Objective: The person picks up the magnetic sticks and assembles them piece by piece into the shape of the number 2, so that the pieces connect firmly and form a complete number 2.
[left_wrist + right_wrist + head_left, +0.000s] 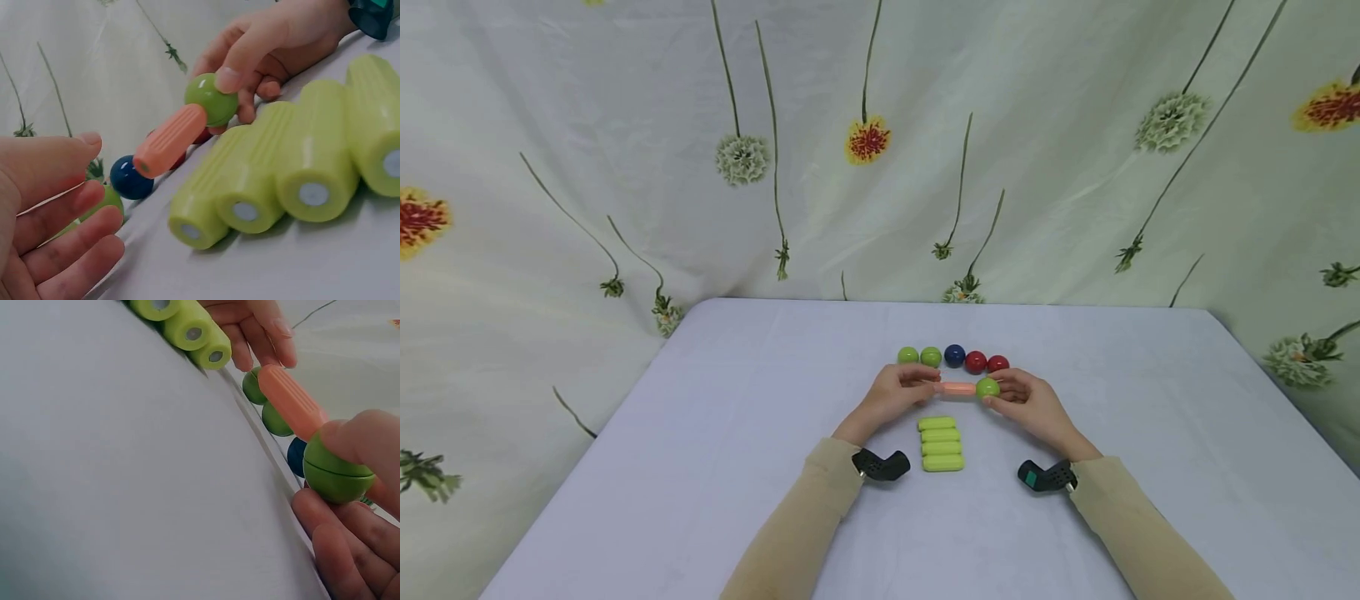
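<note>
My right hand (1033, 408) pinches a glossy green ball (337, 465) between thumb and fingers. An orange ribbed rod (172, 139) sticks out from that ball toward the left, its near end against the ball. At the rod's other end is my left hand (895, 393); in the left wrist view its thumb and fingers are spread apart, with a gap between them and the rod. Several lime-yellow rods (942, 448) with pale round ends lie side by side on the table, below the two hands in the head view.
Behind the hands a row of balls stands on the white table (700, 467): two green balls (930, 357), a dark blue ball (954, 356) and two red balls (975, 362). A flower-printed cloth (1060, 150) hangs behind the table. Each wrist carries a black camera (880, 465).
</note>
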`<state>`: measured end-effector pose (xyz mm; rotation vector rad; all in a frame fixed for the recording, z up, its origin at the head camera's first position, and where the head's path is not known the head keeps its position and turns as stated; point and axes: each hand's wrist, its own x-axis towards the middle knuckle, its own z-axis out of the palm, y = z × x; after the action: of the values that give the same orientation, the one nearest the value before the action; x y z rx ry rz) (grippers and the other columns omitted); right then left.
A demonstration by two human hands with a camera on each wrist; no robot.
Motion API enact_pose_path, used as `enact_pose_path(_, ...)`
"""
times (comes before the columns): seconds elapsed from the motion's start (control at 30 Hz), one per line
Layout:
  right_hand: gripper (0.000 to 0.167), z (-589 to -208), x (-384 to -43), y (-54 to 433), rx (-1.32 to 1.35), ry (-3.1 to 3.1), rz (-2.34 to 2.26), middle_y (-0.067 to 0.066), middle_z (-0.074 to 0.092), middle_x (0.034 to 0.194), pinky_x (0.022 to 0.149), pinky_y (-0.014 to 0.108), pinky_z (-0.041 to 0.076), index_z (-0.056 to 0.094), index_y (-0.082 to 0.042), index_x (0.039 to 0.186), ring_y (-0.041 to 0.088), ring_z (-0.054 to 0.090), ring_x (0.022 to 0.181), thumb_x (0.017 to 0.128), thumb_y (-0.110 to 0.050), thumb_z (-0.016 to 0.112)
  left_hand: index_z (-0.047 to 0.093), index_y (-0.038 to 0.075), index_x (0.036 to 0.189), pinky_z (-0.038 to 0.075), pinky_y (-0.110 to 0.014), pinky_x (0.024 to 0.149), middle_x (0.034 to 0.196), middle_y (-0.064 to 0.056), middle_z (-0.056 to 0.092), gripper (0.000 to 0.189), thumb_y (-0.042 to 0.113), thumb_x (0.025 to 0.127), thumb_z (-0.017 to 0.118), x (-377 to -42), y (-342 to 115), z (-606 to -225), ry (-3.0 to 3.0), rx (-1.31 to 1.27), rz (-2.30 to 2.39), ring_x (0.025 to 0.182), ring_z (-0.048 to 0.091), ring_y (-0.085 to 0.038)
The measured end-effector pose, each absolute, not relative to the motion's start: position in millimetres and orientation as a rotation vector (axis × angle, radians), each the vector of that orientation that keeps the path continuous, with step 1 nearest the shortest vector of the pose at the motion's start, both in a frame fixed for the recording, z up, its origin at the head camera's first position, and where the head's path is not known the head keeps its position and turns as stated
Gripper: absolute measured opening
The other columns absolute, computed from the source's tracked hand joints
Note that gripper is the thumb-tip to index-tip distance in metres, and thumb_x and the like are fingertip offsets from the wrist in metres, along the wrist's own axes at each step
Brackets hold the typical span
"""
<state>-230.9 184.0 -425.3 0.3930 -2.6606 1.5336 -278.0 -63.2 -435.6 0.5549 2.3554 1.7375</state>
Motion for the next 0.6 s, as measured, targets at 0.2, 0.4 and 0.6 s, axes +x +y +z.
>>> enact_pose_path(0.2,0.043,-444,-243,192,0.381,-2.65,1.544,0.011,0.064,0.109,0.075,0.025,0.051,0.059,-0.006,0.118,0.02,0.064,0.091,0.083,-0.026,0.073,0.068,0.005,0.107,0.052,-0.027,0.067,0.096,-0.005,0.069,0.029,0.021,0.084,0.072,-287,-83,-432,2.357,0.445,1.907,0.079,0.063,-0.015)
enact_pose_path(0.4,0.045,-446,-244,194,0.382,-2.634,1.545,0.01,0.065,0.107,0.075,0.028,0.051,0.06,-0.007,0.117,0.02,0.064,0.089,0.081,-0.029,0.075,0.067,0.001,0.106,0.052,-0.028,0.069,0.098,-0.005,0.068,0.029,0.018,0.084,0.072,-292,-94,-428,2.465,0.386,2.025,0.081,0.063,-0.019)
enact_pose_path(0.6,0.045,-446,-244,193,0.377,-2.631,1.539,0.01,0.065,0.107,0.074,0.027,0.051,0.06,-0.006,0.117,0.02,0.064,0.089,0.081,-0.028,0.075,0.066,0.003,0.111,0.048,-0.031,0.077,0.106,-0.003,0.065,0.038,0.025,0.081,0.075,-295,-92,-430,2.623,0.348,1.992,0.094,0.059,-0.019)
